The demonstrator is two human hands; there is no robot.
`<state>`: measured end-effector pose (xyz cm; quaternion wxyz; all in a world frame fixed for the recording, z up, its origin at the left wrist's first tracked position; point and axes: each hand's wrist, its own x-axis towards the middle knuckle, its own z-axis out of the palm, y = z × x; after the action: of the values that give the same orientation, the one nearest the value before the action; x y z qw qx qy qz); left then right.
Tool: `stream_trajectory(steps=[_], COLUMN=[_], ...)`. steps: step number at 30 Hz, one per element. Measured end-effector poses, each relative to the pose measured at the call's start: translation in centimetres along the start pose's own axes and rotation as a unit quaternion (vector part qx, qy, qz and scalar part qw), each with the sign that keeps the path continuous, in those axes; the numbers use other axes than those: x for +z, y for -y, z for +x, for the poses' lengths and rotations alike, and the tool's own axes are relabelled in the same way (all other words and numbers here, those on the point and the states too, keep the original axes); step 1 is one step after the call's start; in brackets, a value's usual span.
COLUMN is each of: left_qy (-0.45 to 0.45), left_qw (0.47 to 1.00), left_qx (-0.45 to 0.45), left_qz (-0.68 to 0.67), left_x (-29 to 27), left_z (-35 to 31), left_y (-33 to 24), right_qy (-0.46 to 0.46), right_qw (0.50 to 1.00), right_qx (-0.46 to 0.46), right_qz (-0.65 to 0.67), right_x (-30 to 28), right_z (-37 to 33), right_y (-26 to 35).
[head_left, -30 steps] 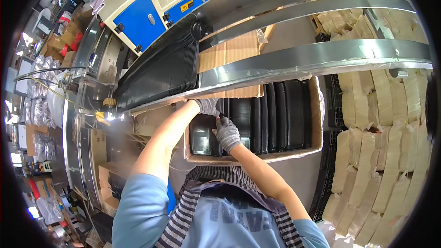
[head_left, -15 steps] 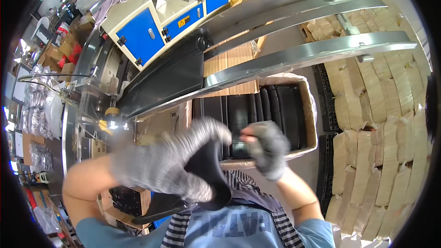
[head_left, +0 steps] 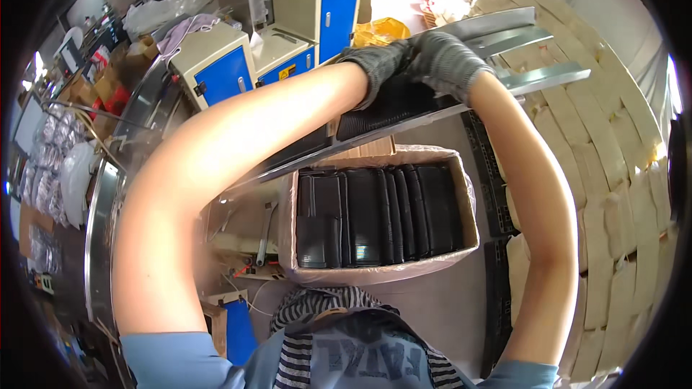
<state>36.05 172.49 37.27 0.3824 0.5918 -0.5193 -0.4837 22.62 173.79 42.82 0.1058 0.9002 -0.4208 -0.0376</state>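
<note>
Both my hands wear grey gloves and reach far forward to the metal rails, almost touching each other. My left hand (head_left: 378, 68) bends over the far side of a black textured sheet (head_left: 393, 106), its fingertips mostly hidden. Against the right end of the same sheet, my right hand (head_left: 447, 63) has its fingers curled down. Both hands look closed on the sheet, though the exact grip is covered. Below the rails stands an open carton (head_left: 382, 274) lined with clear plastic. Folded black pieces (head_left: 371, 209) are packed upright in it, with a smaller one at the left.
Steel rails (head_left: 551, 74) run out to the right. Behind them stand cream cabinets with blue doors (head_left: 339, 7) and a yellow bag (head_left: 382, 31). Stacked beige bundles (head_left: 598, 194) fill the right side. A wrench (head_left: 265, 234) lies left of the carton.
My hands have gone from near my chest out to the rails. The black piece that was in my left hand is no longer by my chest. A black sheet now reaches farther right along the rails.
</note>
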Motion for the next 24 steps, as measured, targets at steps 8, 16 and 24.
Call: stream_trajectory(steps=[8,16,24], left_qy=[0.042,0.035,-0.029], left_qw=[0.997,0.799,0.859], left_qx=[0.015,0.414,0.434], left_qz=[-0.065,0.435,0.270], left_x=[-5.0,-9.2,-7.3], left_z=[-2.2,-11.0,-12.9], left_y=[2.0,4.8,13.8], right_qy=[0.021,0.049,-0.091], right_qw=[0.990,0.989,0.977], right_qx=[0.126,0.143,0.193], right_qz=[0.059,0.002,0.002], right_x=[1.0,1.4,1.4], right_z=[1.3,1.7,0.0], right_y=[2.0,3.3,5.5])
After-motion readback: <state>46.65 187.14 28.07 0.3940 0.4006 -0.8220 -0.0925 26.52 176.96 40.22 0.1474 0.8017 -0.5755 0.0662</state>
